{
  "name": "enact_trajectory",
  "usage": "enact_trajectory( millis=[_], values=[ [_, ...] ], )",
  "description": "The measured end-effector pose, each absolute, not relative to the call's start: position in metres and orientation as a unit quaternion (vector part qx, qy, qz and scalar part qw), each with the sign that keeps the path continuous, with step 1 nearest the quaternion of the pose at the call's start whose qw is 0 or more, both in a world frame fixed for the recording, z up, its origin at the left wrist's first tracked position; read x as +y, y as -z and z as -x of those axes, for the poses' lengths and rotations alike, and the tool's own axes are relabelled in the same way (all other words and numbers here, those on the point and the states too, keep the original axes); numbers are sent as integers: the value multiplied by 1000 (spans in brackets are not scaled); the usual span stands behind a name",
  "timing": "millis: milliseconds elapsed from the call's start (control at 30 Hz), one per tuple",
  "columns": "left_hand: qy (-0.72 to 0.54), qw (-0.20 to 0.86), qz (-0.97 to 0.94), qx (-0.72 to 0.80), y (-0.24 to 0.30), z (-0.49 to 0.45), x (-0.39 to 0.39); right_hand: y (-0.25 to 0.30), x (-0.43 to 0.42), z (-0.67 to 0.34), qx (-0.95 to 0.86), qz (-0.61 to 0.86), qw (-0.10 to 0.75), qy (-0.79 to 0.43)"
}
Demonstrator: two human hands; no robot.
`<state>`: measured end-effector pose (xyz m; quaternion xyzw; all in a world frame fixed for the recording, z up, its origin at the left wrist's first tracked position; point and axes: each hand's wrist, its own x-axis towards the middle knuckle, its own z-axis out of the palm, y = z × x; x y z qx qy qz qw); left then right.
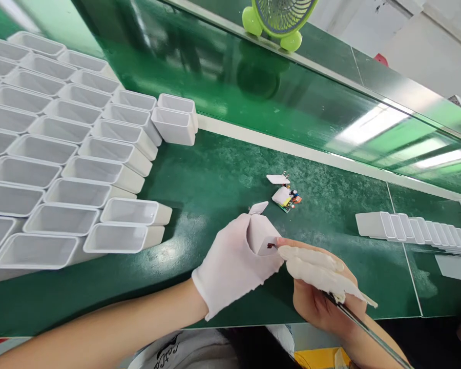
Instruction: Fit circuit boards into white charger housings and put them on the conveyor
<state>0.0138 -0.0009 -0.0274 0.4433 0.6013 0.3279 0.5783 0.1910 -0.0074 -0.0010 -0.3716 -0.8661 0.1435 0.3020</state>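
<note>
My left hand (pixel 240 261), in a white glove, is wrapped round a white plastic housing (pixel 262 230). A small white plate (pixel 258 207) sticks out at the housing's far end. At its near end shows a small dark red part (pixel 271 246). My right hand (pixel 322 287), with white coverings on some fingers, grips slim metal tweezers (pixel 369 330), whose tip is at that red part; whether the tip pinches it I cannot tell. Beyond my hands lies a small circuit board (pixel 286 206) with coloured components and a white block, beside a white plate with metal prongs (pixel 277 179).
Many open white plastic cases (pixel 126 212) stand in rows on the left of the green table (pixel 215 169). A row of nested white cases (pixel 372 225) lies at the right. A green fan (pixel 284 15) sits on the ledge behind.
</note>
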Motion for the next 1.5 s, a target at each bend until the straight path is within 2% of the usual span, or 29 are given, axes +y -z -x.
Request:
enact_trajectory(
  millis=[300,667,767,1067,1367,1500],
  values=[
    [-292,556,-452,634,23,-16,5,8,-3,-187,-883,340,319,-47],
    [-263,556,-465,637,21,-14,13,1,-1,-181,-901,334,272,55],
    [-259,561,-451,644,20,-14,14,0,3,-178,-900,324,282,77],
    [-288,563,-447,633,24,-12,12,-3,-1,-185,-902,362,226,71],
    [-308,549,-455,630,27,-14,11,-6,5,-178,-902,334,274,5],
    [-343,586,-430,594,28,-15,11,-2,-1,-182,-905,327,270,35]
  ],
)
